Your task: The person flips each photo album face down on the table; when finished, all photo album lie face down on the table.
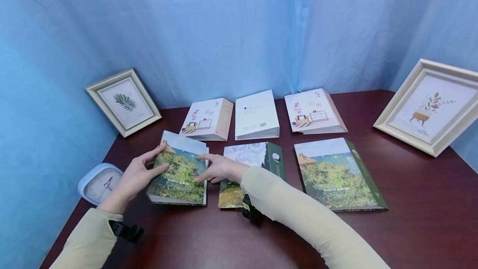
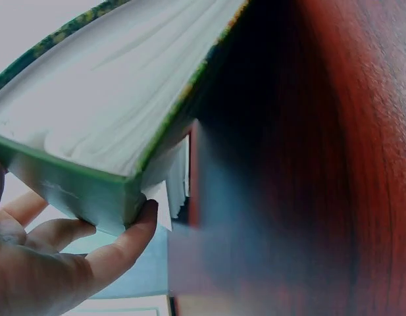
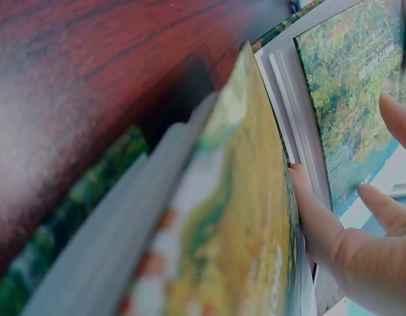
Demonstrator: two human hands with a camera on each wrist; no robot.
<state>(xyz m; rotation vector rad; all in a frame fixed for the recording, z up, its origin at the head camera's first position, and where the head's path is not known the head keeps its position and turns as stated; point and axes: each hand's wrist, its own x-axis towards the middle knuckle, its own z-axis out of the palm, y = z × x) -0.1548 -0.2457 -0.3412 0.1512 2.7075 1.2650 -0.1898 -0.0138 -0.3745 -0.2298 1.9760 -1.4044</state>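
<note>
A photo album with a painted garden-and-sea cover is at the front left, tilted slightly. My left hand grips its left side, thumb on the front cover. In the left wrist view, fingers touch the album's green spine, below its white pages. My right hand holds the right edge; in the right wrist view one finger lies at the page edges and others are over the cover. Another painted album lies under my right wrist, partly hidden.
A third painted album lies to the right. Behind stand two room-patterned albums and a white one. Framed pictures lean at both sides. A blue clock sits by my left forearm on the dark red table.
</note>
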